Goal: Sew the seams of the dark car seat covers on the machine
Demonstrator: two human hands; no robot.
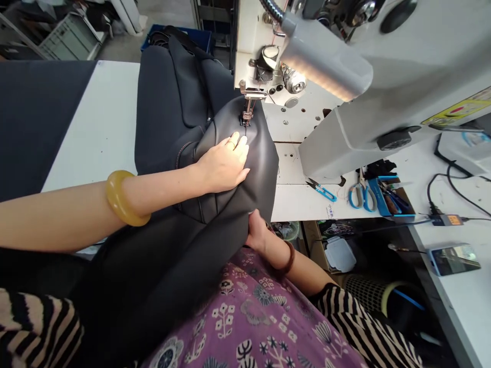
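A large black leather-like cover [264, 153] with stitched seams lies over the sewing machine bed and hangs down toward my lap. My left hand [224, 161] lies flat on it, fingers stretched toward the presser foot [246, 116] just beyond the fingertips. A seam line runs from the presser foot toward that hand. Lower down, my right hand [256, 231] grips the near edge of the cover, its fingers partly hidden by the material. The sewing machine [322, 148] stands to the right, its lamp [326, 56] lit above the bed.
Blue thread snips [322, 190], blue-handled scissors [362, 194] and a small blue tool box [391, 197] sit right of the machine. A phone [454, 259] rests at far right. Below are a basket [368, 294] and bins. A blue crate [199, 38] stands behind the table.
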